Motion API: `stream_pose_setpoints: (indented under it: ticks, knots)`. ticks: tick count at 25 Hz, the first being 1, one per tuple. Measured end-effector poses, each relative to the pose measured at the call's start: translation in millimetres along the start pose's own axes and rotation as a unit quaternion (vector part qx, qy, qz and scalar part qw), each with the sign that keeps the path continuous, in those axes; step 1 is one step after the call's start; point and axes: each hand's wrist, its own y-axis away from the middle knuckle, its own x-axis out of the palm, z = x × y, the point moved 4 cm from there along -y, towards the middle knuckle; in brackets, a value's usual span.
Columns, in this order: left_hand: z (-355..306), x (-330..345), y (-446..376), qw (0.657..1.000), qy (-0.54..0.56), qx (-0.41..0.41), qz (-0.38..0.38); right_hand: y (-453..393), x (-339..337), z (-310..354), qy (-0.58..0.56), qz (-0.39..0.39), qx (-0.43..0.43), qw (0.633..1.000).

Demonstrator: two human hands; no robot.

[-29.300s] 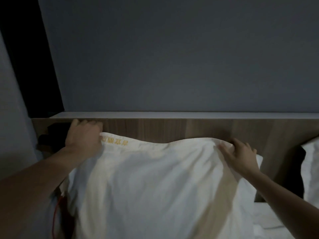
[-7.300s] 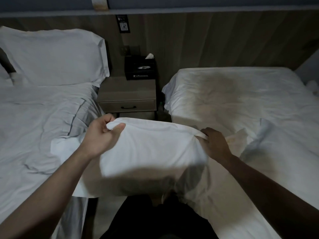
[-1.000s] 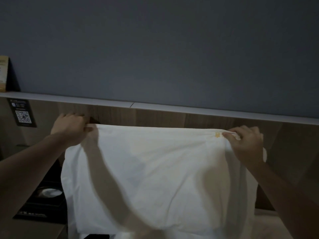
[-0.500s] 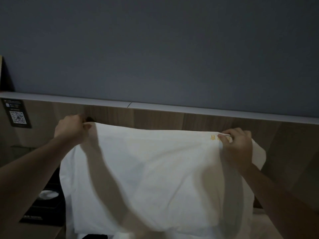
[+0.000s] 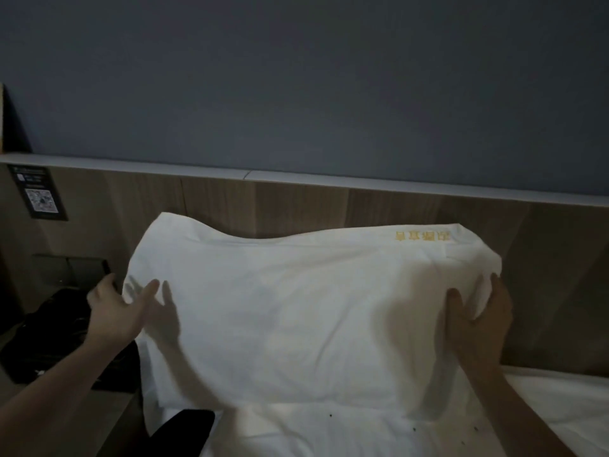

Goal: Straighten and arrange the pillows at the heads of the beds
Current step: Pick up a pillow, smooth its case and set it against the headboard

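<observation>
White pillow (image 5: 306,311) leans on the headboard (image 5: 296,206) at twelve o'clock. Left hand (image 5: 115,311), fingers spread, touches its nine o'clock edge; right hand (image 5: 478,318) grips its three o'clock side. Soft, light, floppy: best held by both ends.

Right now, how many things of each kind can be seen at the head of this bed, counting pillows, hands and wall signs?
Pillows: 1, the white pillow
Hands: 2, the left hand and the right hand
Wall signs: 1, the QR code sign
Total: 4
</observation>
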Motion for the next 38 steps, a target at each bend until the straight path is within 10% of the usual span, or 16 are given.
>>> stream_pose_setpoints:
  ticks: [7, 22, 28, 33, 38]
  knots:
    - [24.5, 33.4, 19.3, 0.988, 0.048, -0.060, 0.135, 44.7, 14.3, -48.0, -0.084, 0.117, 0.299, 0.944]
    - [-10.0, 26.5, -0.2, 0.986, -0.133, 0.098, 0.018, 46.7, 5.0, -41.8, -0.130, -0.009, 0.282, 0.951]
    - [10.9, 36.3, -14.3, 0.971, -0.214, 0.031, 0.101, 55.0, 8.1, -39.5, -0.121, 0.024, 0.302, 0.945]
    - [-22.3, 15.5, -17.3, 0.989, -0.148, 0.012, 0.019, 29.8, 1.8, -23.5, -0.128, -0.032, 0.193, 0.972]
    - [-101.8, 5.7, -26.3, 0.971, -0.164, 0.165, -0.052, -31.5, 20.7, 36.8, -0.006, -0.015, -0.090, 0.996]
